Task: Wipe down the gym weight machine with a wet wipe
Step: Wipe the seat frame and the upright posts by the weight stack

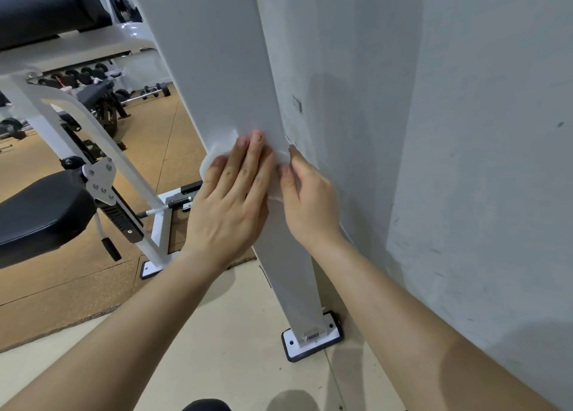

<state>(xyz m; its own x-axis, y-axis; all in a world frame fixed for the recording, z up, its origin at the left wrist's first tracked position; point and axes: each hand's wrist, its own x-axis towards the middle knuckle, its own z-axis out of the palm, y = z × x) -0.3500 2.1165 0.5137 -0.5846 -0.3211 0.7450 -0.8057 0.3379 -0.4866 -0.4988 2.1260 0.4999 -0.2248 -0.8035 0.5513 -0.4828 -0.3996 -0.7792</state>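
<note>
My left grip point(229, 199) lies flat on the wet wipe point(217, 154), fingers straight and close together, pressing it against the front face of the white upright post point(223, 69) of the weight machine. The wipe is spread across the post in its lower half. It reaches from the post's left edge, where a crumpled fold shows beside my little finger, to the right edge next to the wall point(465, 131).

My right grip point(310, 199) is clamped on the wipe at that right edge. The fingers are curled and the thumb and forefinger pinch the cloth where it wraps the corner of the post. The two grips touch or nearly touch over the wipe; I cannot tell which.

The post runs down to a white foot plate point(310, 337) with a black rim, which sits on the pale tiled floor point(232, 333) just beside the wall. The wall has dark scuffs on it.

To the left of the post, a black seat pad point(40, 212) hangs on the machine's white frame. A black roller pad point(40, 7) sits at the top left corner of the view. Farther back, over the brown rubber flooring point(155, 137), is a row of dumbbells point(83, 75) on a rack. A short barbell point(155, 90) lies on the floor nearby.
</note>
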